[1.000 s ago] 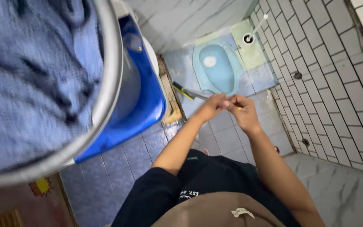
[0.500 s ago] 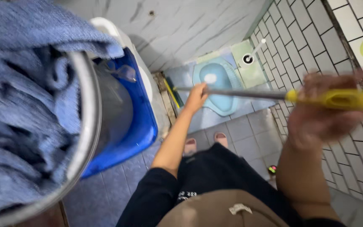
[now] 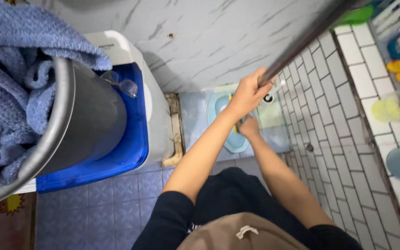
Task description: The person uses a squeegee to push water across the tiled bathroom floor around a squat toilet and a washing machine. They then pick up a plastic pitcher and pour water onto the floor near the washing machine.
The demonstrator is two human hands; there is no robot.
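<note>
1. The left hand (image 3: 248,95) is clenching the grey metal pole (image 3: 302,39), high above the squat toilet (image 3: 218,106).
2. The pole's long axis is slanting from that hand towards the upper right.
3. The right hand (image 3: 250,127) is reaching lower down; its grip cannot be told.

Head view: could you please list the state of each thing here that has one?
left hand: closed around the grey pole
right hand: low over the squat toilet, grip unclear
grey pole: held, slanting up to the right
blue towel: draped over the metal tub's rim
glasses: lying on the blue lid
squat toilet: partly hidden by the arms
</note>
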